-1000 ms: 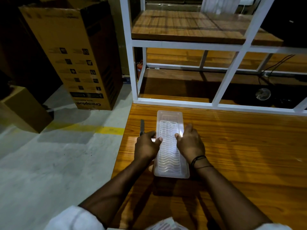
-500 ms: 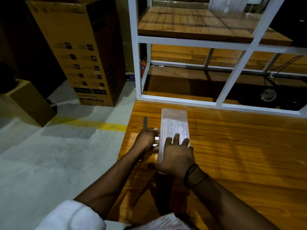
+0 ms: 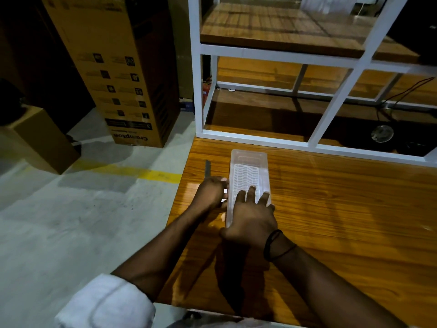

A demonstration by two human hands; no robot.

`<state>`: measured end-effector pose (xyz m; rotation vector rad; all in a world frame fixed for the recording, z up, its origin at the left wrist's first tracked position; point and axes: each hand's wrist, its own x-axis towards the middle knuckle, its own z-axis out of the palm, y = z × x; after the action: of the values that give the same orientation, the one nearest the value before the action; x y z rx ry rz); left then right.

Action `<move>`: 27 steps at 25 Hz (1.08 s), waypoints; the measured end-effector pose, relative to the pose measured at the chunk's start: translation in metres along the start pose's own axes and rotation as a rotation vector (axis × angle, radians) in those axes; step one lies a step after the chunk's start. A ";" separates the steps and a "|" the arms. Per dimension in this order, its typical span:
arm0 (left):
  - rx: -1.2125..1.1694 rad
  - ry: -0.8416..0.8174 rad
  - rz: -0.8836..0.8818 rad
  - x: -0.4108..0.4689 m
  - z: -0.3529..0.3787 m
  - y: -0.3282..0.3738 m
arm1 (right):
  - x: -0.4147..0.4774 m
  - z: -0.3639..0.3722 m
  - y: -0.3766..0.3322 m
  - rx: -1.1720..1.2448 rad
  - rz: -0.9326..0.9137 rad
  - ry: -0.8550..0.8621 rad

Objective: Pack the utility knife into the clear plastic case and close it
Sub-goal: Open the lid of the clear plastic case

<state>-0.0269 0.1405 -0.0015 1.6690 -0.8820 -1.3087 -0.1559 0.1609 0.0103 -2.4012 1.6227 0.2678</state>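
Observation:
A clear plastic case [image 3: 248, 169] with a wavy ribbed top lies lengthwise on the wooden table [image 3: 331, 209] near its left edge. My right hand [image 3: 251, 218] lies flat on the case's near half, fingers spread over it. My left hand [image 3: 211, 194] is curled against the case's left side, fingertips at its edge. A thin dark strip, the utility knife [image 3: 208, 168], sticks out beyond my left hand; most of it is hidden, and I cannot tell whether the hand grips it or it rests on the table.
A white metal frame [image 3: 255, 136] with wooden shelves stands along the table's far edge. To the left the table ends above a concrete floor with a yellow line [image 3: 163, 175]. A tall cardboard box [image 3: 118, 74] and a smaller box [image 3: 40, 138] stand on the floor.
My right hand has moved from the case's right edge onto its top and now lies flat there. My left hand has stayed at the left side. The view has shifted slightly.

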 end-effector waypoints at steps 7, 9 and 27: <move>0.020 0.044 0.020 0.000 0.000 -0.006 | -0.001 -0.012 0.005 0.120 0.043 -0.063; 0.030 0.035 0.030 0.001 0.003 -0.005 | 0.002 -0.014 0.008 0.185 0.057 -0.086; 0.319 0.162 0.210 -0.001 0.010 -0.020 | -0.014 -0.031 0.111 0.948 0.413 0.430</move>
<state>-0.0363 0.1478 -0.0211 1.8369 -1.1785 -0.9128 -0.2640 0.1246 0.0343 -1.4417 1.8110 -0.8246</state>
